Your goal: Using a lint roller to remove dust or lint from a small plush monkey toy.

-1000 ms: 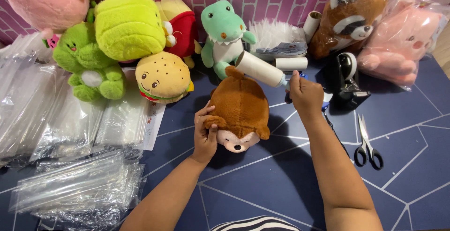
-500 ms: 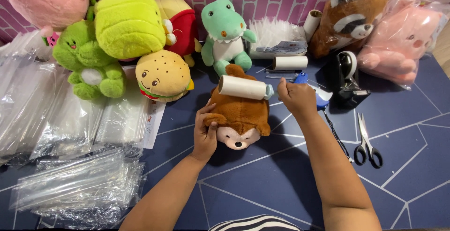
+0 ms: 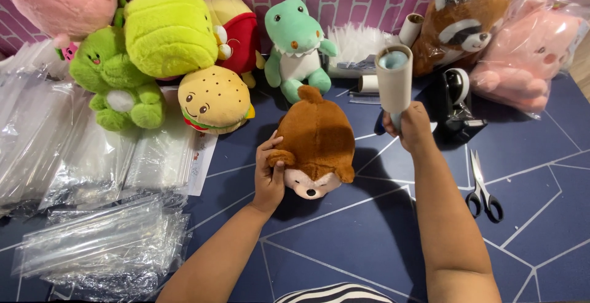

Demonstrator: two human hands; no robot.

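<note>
The right hand (image 3: pixel 413 126) is closed around the handle of a white cylindrical lint roller (image 3: pixel 394 77), held upright right of centre. The left hand (image 3: pixel 269 174) has its grip pressed against the side of a brown, rounded plush animal (image 3: pixel 316 140) lying at centre on the dark blue counter (image 3: pixel 369 241). The plush looks light, soft and squashy, best steadied by its body; the roller seems stiff and light.
</note>
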